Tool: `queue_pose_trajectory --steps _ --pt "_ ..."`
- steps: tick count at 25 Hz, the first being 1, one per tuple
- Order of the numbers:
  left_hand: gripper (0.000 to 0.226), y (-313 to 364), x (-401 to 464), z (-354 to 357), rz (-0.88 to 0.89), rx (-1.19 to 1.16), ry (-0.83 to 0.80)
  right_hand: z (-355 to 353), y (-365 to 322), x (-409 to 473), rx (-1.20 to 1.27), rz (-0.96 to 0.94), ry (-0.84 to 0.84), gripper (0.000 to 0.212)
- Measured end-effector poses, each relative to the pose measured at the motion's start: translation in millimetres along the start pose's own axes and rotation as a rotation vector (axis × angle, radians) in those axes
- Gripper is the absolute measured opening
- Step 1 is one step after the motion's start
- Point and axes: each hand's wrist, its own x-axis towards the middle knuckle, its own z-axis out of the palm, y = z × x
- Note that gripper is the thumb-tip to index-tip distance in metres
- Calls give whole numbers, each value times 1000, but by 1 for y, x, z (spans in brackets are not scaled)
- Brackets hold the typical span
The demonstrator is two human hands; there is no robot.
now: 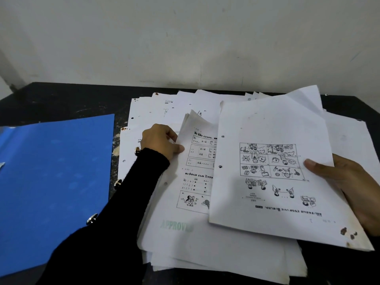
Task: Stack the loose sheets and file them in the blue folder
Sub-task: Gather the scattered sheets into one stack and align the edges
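Observation:
A blue folder (pixel 53 182) lies open and flat at the left of the dark table, its metal ring prongs (pixel 92 218) along its right edge. Loose punched sheets (pixel 205 243) are spread in an untidy pile right of it. My left hand (pixel 162 142), in a black sleeve, pinches the left edge of a small bundle of sheets (pixel 195 153) lifted off the pile. My right hand (pixel 349 186) grips the right edge of a sheet with cartoon panels (pixel 271 161), printed upside down and held above the pile.
The black table (pixel 61 99) ends at a pale wall (pixel 185 38) behind. More sheets (pixel 347 136) fan out toward the back right corner. Some pages carry brown stains, and one shows a green APPROVED stamp (pixel 176 225).

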Motion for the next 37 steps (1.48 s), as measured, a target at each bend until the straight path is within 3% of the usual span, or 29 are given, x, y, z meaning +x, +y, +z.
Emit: queue_pose_trajectory --steps 13,18,22,26,34,37 --pt "23 -4 3 -4 -32 -207 -47 0 0 0 16 6 4 20" --pt "57 -7 5 -19 -151 -400 -95 0 -1 0 19 -3 12 20" --pt "31 -13 7 -28 -153 -203 -101 3 -1 -1 29 -7 2 20" --pt "34 -19 1 -28 -96 -25 20 6 0 -1 28 -8 -12 21" --pt "29 -26 3 -26 -119 -217 -57 11 3 -1 -14 -4 -1 23" --pt "38 -29 5 -27 -142 -296 -85 14 1 -4 -12 -19 -6 22"
